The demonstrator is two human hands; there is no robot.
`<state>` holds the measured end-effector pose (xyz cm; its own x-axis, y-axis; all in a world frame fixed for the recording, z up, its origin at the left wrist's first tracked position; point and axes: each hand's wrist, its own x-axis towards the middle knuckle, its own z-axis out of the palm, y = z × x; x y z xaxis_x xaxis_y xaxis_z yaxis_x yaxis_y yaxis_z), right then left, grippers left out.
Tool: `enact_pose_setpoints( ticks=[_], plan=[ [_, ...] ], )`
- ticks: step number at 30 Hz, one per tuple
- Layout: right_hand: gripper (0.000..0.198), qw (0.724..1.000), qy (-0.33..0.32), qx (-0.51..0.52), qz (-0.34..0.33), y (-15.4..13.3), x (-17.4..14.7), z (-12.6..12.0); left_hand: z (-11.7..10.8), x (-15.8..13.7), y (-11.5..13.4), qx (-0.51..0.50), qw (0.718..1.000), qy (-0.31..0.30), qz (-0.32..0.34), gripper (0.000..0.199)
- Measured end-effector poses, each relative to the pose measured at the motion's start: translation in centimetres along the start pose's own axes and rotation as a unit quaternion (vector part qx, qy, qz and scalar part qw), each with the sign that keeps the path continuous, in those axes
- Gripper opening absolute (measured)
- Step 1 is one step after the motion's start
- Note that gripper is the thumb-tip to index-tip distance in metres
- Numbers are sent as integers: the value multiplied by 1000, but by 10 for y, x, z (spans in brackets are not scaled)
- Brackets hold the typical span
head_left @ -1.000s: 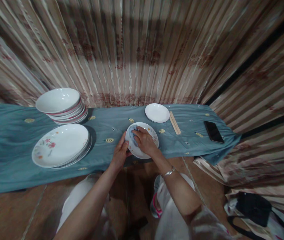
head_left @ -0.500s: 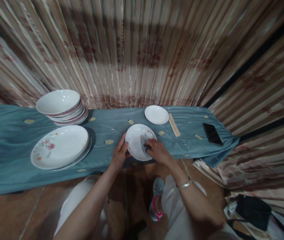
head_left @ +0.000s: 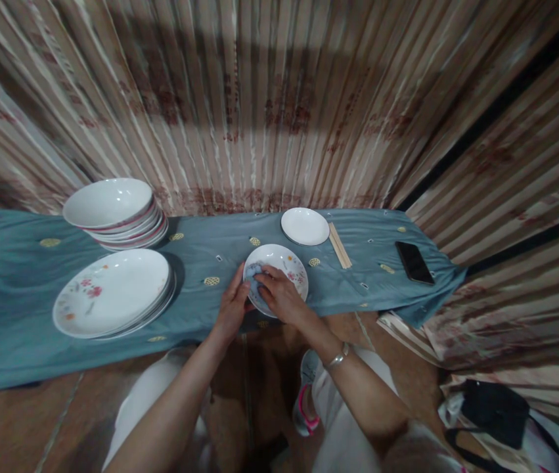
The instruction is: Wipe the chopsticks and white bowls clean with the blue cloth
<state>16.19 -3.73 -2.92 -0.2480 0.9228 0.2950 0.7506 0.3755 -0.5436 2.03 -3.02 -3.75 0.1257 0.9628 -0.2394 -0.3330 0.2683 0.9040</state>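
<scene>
1. The left hand (head_left: 232, 305) holds a plate (head_left: 282, 256) by its left edge. The thumb is on the rim and the other fingers go behind and under it, so the fingers pinch the edge. How they sit under the plate is hidden.
2. The right hand (head_left: 282, 295) is over the plate. Its fingers are bent and a little spread, and they press a blue cloth (head_left: 253, 274) onto the left part of the plate.
3. The plate is white, with orange and pink flowers on its right side. It is at the front edge of the surface (head_left: 205, 249), right in front of the person. I cannot tell if it rests there or is held just above.
4. A small plate (head_left: 305, 226) lies behind it. Chopsticks (head_left: 340, 246) lie just beside the small plate, on its right.
5. A black phone (head_left: 414, 263) lies near the right end.
6. On the left is a pile of big plates (head_left: 126, 289) with flowers. Bowls (head_left: 111, 203) with red bands are piled behind them.
7. The top big plate has a tiny grey mark near its flowers, too small to read.
8. A curtain (head_left: 279, 79) hangs behind, with dark red marks too blurry to read.
9. The right wrist has a silver bracelet (head_left: 338, 356).
</scene>
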Motion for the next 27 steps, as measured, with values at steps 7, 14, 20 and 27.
enact_pose_setpoints(
  ticks=[7,14,20,27],
  plan=[
    [33,997,38,-48,43,17,10,-1,2,-5,4,4,1000,-13,-1,66],
    [33,988,25,-125,90,36,2,-12,1,-5,3,5,1000,-10,1,69],
    [26,982,-16,-143,121,38,-14,-25,1,-2,2,23,1000,-6,1,69],
    [15,986,-117,-40,111,28,-25,-46,1,1,-2,20,1000,6,-1,65]
  ],
)
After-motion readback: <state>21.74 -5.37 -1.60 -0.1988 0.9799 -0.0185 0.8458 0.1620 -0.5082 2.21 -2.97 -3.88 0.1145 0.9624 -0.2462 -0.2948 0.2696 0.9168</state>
